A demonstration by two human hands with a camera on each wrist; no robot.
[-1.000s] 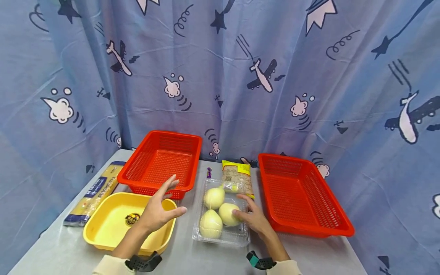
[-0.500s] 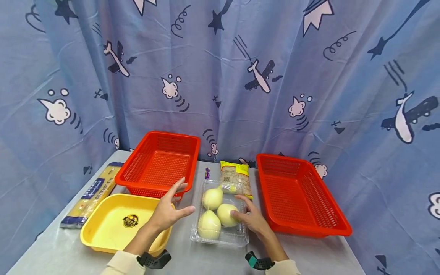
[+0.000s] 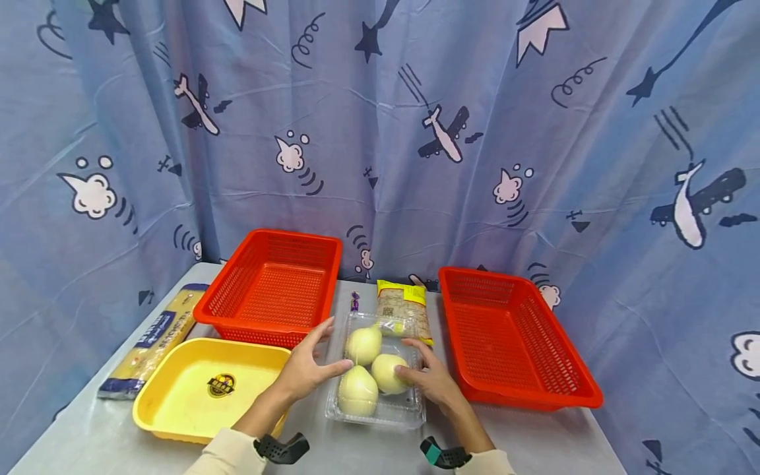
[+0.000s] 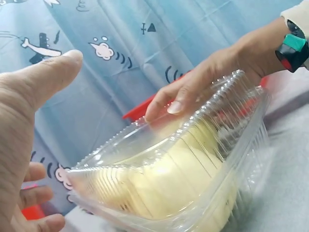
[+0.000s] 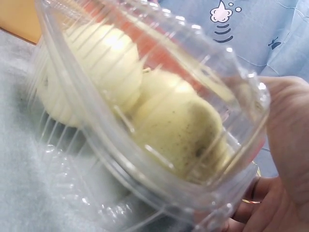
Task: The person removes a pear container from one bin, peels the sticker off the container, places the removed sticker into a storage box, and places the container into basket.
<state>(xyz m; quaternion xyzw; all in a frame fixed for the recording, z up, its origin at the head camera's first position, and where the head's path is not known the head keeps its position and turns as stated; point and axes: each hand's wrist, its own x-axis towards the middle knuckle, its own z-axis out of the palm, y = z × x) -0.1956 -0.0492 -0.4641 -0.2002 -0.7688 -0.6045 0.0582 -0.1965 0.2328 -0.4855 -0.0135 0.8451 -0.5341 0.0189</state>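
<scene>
A clear plastic clamshell box (image 3: 392, 417) lies on the table with three pale yellow pears (image 3: 358, 390) inside. My right hand (image 3: 435, 377) grips the right side of the box, thumb over the top edge; in the right wrist view its fingers (image 5: 263, 200) curl at the outer wall. On the other side, my left hand (image 3: 305, 369) is spread, its thumb tip near the left edge of the box in the head view. A gap shows between the left thumb (image 4: 53, 72) and the box in the left wrist view; whether the fingers touch it is unclear.
A yellow basin (image 3: 178, 396) stands left, with a red basket (image 3: 291, 284) behind it and a noodle pack (image 3: 157, 340) beside it. Another red basket (image 3: 510, 343) stands right. Behind the box lie a yellow-topped bag (image 3: 410, 300) and a purple-wrapped candy (image 3: 355, 301).
My left hand has moved right, from above the yellow basin to the left edge of the box. The right hand stays on the box. The head view has shifted slightly.
</scene>
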